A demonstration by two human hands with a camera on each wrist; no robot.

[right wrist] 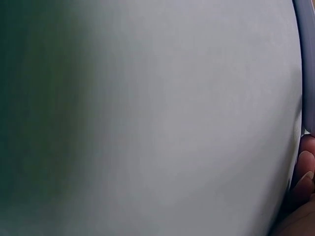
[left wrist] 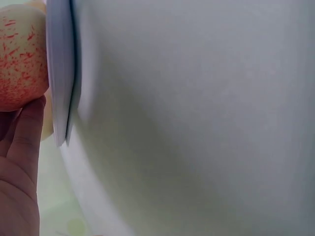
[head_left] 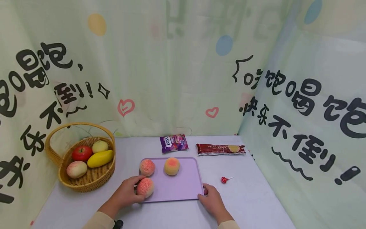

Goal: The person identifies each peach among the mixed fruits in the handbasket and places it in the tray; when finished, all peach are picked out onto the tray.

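Observation:
A lilac tray (head_left: 183,186) lies on the table with three toy peaches on it. My left hand (head_left: 128,192) holds the front-left peach (head_left: 145,187), fingers behind it and thumb at the tray's front-left corner. In the left wrist view, fingertips (left wrist: 33,110) touch the red-flecked peach (left wrist: 22,59) beside the tray's edge (left wrist: 60,69). Another pink peach (head_left: 147,167) sits just behind, and a yellow-orange peach (head_left: 172,166) is near the back middle. At the front-right corner my right hand (head_left: 212,202) grips the tray's rim; its curled fingers (right wrist: 306,164) show beside the tray.
To the left stands a wicker basket (head_left: 85,187) with several toy fruits and a tall handle. Behind the tray lie a purple snack packet (head_left: 173,143) and a long dark red biscuit packet (head_left: 221,149). A red lollipop (head_left: 224,180) is right of the tray.

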